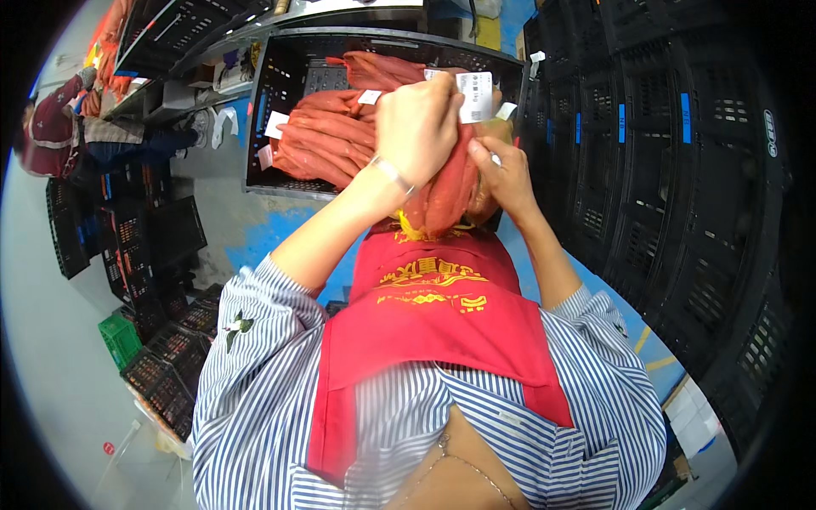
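My left hand (418, 127) is closed at the top of a red mesh bag of long vegetables (444, 200), its fingertips turned away from view. My right hand (507, 177) grips the right side of the same bag, thumb on the front. A white printed label (476, 98) stands up between the hands. The bag hangs upright at the near edge of a black plastic crate (255, 102), just in front of my red apron (442, 280). Inside the crate, similar red mesh bags (327, 136) lie side by side with white tags.
Tall stacks of black crates (629, 127) line the right side. On the left, another person (59, 127) stands near shelving holding red bags (109, 51). More black crates (136, 246) and a green crate (120, 338) sit on the grey and blue floor (263, 242).
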A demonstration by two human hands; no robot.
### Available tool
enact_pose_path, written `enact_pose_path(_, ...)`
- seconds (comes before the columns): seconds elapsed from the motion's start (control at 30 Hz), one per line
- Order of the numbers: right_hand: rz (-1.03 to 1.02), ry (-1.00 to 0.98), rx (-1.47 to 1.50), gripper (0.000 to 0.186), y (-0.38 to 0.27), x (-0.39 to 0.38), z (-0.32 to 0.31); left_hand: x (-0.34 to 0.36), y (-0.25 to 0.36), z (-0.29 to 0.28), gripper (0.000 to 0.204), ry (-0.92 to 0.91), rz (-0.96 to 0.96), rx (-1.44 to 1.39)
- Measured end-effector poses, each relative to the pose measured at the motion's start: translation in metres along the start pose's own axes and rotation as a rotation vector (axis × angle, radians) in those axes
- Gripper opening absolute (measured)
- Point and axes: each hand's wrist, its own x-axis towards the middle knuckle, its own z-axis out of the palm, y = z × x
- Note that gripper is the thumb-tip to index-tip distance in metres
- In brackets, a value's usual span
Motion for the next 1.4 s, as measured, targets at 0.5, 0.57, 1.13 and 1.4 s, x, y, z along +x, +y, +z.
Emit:
enact_pose_path(0.5,0.432,-0.223,0.348,0.045,0.047,0.021,-0.028,0.002,-0.115,0.121,0.039,-0.564,-0.319,-1.043)
enact_pose_path(0.57,0.430,-0.222,0.320,0.043,0.040,0.015,-0.028,-0.004,-0.113,0.118,0.035,-0.564,-0.383,-1.138)
enact_pose_path(1.13,0.134,-0.034,-0.006,0.038,0.048,-0.001,-0.031,-0.030,-0.078,0.076,0.033,-0.455,-0.467,-1.065)
enact_pose_path(1.4,-0.342,0.160,-0.197,0.008,-0.014,0.027,-0.044,-0.039,-0.080,0.090,0.028,-0.272,-0.562,-1.178)
